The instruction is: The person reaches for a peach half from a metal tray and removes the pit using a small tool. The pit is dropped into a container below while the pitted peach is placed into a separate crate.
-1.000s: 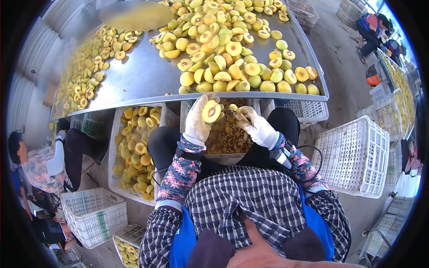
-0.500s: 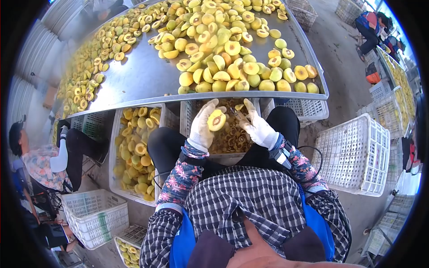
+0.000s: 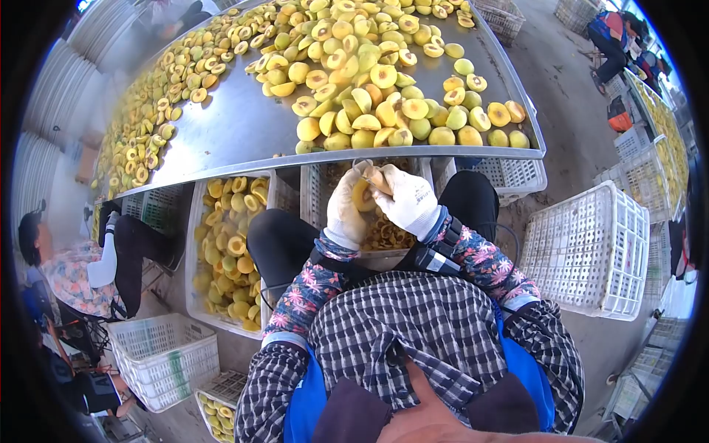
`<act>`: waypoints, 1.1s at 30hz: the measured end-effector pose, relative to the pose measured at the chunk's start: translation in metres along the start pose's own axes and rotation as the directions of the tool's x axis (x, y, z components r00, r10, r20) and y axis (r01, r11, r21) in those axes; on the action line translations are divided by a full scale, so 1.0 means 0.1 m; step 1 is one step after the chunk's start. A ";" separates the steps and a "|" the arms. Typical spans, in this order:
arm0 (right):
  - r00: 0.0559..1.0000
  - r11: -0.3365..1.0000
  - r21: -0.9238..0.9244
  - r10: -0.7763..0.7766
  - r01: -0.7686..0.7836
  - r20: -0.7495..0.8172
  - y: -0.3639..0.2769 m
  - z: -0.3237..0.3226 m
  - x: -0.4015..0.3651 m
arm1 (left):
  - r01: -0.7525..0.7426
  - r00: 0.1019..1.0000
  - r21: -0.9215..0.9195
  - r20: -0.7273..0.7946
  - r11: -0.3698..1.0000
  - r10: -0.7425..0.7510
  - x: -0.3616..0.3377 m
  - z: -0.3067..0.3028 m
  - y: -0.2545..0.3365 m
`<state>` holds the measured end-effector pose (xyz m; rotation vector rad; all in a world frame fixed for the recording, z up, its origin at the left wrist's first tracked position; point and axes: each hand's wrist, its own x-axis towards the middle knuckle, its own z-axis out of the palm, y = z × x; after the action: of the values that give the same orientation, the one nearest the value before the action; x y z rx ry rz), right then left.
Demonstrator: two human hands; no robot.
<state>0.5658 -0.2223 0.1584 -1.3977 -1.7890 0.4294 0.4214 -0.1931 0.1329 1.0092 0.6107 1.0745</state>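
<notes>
Where space was, right hand (image 3: 405, 199) meets left hand (image 3: 345, 210).

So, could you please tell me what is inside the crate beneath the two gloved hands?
In that crate, small brown-and-yellow fruit pieces show; the left hand and right hand cover part of the contents, and deeper layers are hidden.

Bright glare whitens the metal table (image 3: 210, 131), haze softens the upper left, and curved fisheye edges darken to black.
</notes>
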 end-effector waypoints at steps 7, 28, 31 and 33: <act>0.857 0.809 0.464 0.092 -0.362 0.508 -0.12 -0.15 -0.11 | 0.114 0.897 -0.651 -0.256 0.750 -0.359 0.18 0.11 0.29; 0.945 0.999 -0.040 0.046 -0.034 0.323 -0.03 -0.03 -0.17 | 0.111 0.924 -0.320 -0.315 0.941 -0.216 0.18 0.05 0.24; 0.946 0.988 0.108 0.069 -0.108 0.316 0.02 0.09 -0.22 | 0.113 0.925 -0.253 -0.327 0.961 -0.195 0.16 0.14 0.30; 0.944 0.954 0.239 0.101 -0.181 0.314 -0.02 0.07 -0.20 | 0.090 0.920 -0.198 -0.359 0.976 -0.158 0.16 0.16 0.35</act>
<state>0.5605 -0.2395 0.1482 -1.3273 -1.7891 0.9670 0.4264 -0.1801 0.1720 0.6025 0.8593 1.1947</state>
